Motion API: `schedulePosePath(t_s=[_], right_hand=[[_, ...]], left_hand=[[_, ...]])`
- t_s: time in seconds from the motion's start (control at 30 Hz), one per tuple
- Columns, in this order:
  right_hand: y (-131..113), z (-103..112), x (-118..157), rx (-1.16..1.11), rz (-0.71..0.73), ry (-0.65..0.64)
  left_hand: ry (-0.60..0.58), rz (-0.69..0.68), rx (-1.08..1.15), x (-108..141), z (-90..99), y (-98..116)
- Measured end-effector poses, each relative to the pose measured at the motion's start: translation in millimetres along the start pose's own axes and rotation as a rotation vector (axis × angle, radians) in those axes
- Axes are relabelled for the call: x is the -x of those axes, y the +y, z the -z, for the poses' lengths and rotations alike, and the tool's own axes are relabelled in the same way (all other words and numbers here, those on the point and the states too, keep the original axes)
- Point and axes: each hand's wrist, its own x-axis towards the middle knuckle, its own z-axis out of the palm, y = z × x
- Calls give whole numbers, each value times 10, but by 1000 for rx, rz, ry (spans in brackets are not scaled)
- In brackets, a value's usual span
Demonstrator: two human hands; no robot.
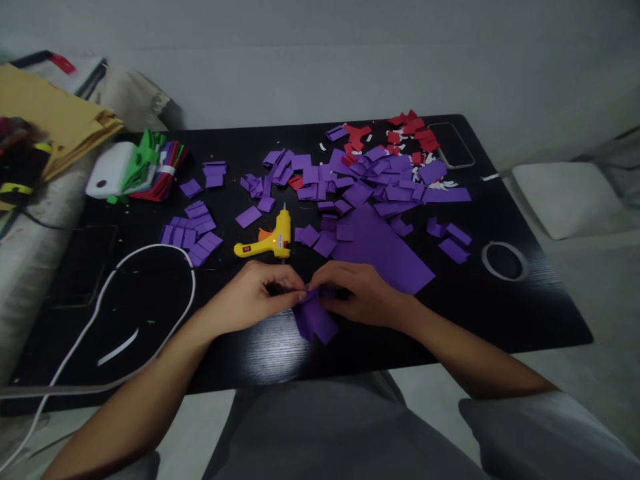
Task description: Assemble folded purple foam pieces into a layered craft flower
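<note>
Near the front edge of the black table, a folded purple paper piece (316, 319) is pinched between both hands. My left hand (257, 295) grips its upper left corner with thumb and fingertips. From the right, my right hand (363, 293) is closed on the top of the same piece, its fingertips close to the left ones. A yellow glue gun (270, 240) lies just beyond my left hand, nozzle pointing away. Behind my right hand rests a large purple sheet (383, 247).
Purple folded pieces (390, 177) and red scraps (425, 139) cover the back of the table (500, 313). A white cable (103, 287) loops at the left, near colored paper bundles (145, 170). A tape roll (505, 261) and a phone-like object (453, 147) lie right. A stool (555, 200) stands beyond.
</note>
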Motion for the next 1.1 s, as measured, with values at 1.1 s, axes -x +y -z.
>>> schedulePosePath(t_s=[1.1], right_hand=[[-47, 2, 8, -201, -116, -108]], left_hand=[[-216, 106, 120, -13, 12, -9]])
